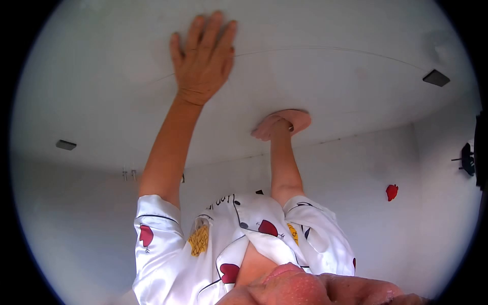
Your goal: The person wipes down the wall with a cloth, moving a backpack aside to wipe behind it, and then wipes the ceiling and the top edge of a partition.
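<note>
On the left, my left hand [202,63] lies flat against the broad white surface [330,76], fingers spread, its back showing and nothing in it. Further right and lower in the view, my right hand [279,127] presses a pink cloth [301,119] against the same surface. Its fingers are largely hidden at the cloth. Both arms reach away from my white patterned shirt [264,244], and the two hands are well apart.
Dark rectangular fittings sit at the right [436,78] and left [66,145] of the white surface. A thin curved line crosses it. Pale walls show below, with a red object [391,192] on one. A dark object [466,159] is at the far right.
</note>
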A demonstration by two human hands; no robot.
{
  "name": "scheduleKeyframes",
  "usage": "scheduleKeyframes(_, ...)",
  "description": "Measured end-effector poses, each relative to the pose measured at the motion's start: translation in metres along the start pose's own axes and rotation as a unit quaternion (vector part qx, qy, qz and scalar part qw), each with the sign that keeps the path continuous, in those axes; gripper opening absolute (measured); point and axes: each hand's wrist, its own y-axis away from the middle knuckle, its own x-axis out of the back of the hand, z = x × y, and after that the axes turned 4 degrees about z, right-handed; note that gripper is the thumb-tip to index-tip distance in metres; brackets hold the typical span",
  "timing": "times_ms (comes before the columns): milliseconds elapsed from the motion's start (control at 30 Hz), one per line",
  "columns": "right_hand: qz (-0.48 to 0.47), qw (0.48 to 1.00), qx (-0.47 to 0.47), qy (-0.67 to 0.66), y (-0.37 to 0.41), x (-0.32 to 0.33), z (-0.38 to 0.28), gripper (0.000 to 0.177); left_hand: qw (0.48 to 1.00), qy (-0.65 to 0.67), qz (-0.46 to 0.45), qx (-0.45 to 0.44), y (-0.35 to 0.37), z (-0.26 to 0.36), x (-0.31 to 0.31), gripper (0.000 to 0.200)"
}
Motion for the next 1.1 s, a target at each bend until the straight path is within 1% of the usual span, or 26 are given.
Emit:
scheduleKeyframes(67, 0.035, 0.999, 0.025, -0.033, 0.018, 0.008, -0.014, 0.034, 0.998, 0.066, 0.008, -0.005, -0.013, 0.011, 0.008, 0.050)
scheduleKeyframes(167, 0.101, 0.989, 0.077, -0.081, 0.047, 0.012, -0.039, 0.033, 0.992, 0.125, 0.014, -0.015, -0.008, -0.010, 0.053, 0.044)
scheduleKeyframes(267, 0.181, 0.965, 0.153, -0.109, 0.071, 0.038, -0.085, 0.033, 0.996, 0.043, 0.016, -0.070, 0.006, -0.061, 0.097, 0.043)
scheduleKeyframes(433, 0.281, 0.903, 0.299, -0.126, 0.111, 0.097, -0.168, 0.032, 0.998, -0.052, -0.024, -0.032, 0.017, -0.149, 0.121, 0.047)
scheduleKeyframes(533, 0.310, 0.879, 0.349, -0.098, 0.139, 0.121, -0.206, 0.032, 0.996, -0.084, -0.029, -0.024, 0.026, -0.177, 0.132, 0.050)
scheduleKeyframes(600, 0.322, 0.872, 0.364, -0.067, 0.153, 0.129, -0.225, 0.031, 0.997, -0.067, -0.028, -0.025, 0.031, -0.193, 0.127, 0.051)
scheduleKeyframes(667, 0.328, 0.873, 0.360, -0.016, 0.162, 0.127, -0.238, 0.031, 0.999, -0.027, -0.026, -0.027, 0.038, -0.203, 0.115, 0.052)
scheduleKeyframes(767, 0.328, 0.883, 0.327, 0.080, 0.166, 0.113, -0.241, 0.030, 0.995, -0.085, -0.048, -0.014, 0.044, -0.205, 0.101, 0.053)
scheduleKeyframes(867, 0.309, 0.890, 0.268, 0.204, 0.169, 0.089, -0.226, 0.030, 0.994, -0.100, -0.009, -0.031, 0.033, -0.195, 0.116, 0.049)
scheduleKeyframes(900, 0.297, 0.888, 0.245, 0.251, 0.169, 0.080, -0.218, 0.030, 0.986, 0.112, 0.109, 0.050, 0.034, -0.183, 0.097, 0.050)
scheduleKeyframes(933, 0.279, 0.886, 0.219, 0.299, 0.173, 0.072, -0.209, 0.030, 0.914, 0.315, 0.221, 0.130, 0.036, -0.169, 0.066, 0.051)
scheduleKeyframes(1000, 0.236, 0.869, 0.165, 0.402, 0.181, 0.055, -0.193, 0.029, 0.907, 0.329, 0.227, 0.130, 0.041, -0.173, 0.058, 0.052)
scheduleKeyframes(1033, 0.209, 0.855, 0.141, 0.454, 0.187, 0.048, -0.188, 0.029, 0.981, 0.144, 0.121, 0.049, 0.046, -0.194, 0.081, 0.053)
scheduleKeyframes(1067, 0.178, 0.836, 0.114, 0.507, 0.195, 0.042, -0.183, 0.029, 0.998, -0.051, 0.009, -0.034, 0.046, -0.204, 0.094, 0.053)
scheduleKeyframes(1100, 0.143, 0.812, 0.092, 0.559, 0.202, 0.037, -0.181, 0.029, 0.998, -0.054, 0.005, -0.035, 0.045, -0.203, 0.095, 0.053)
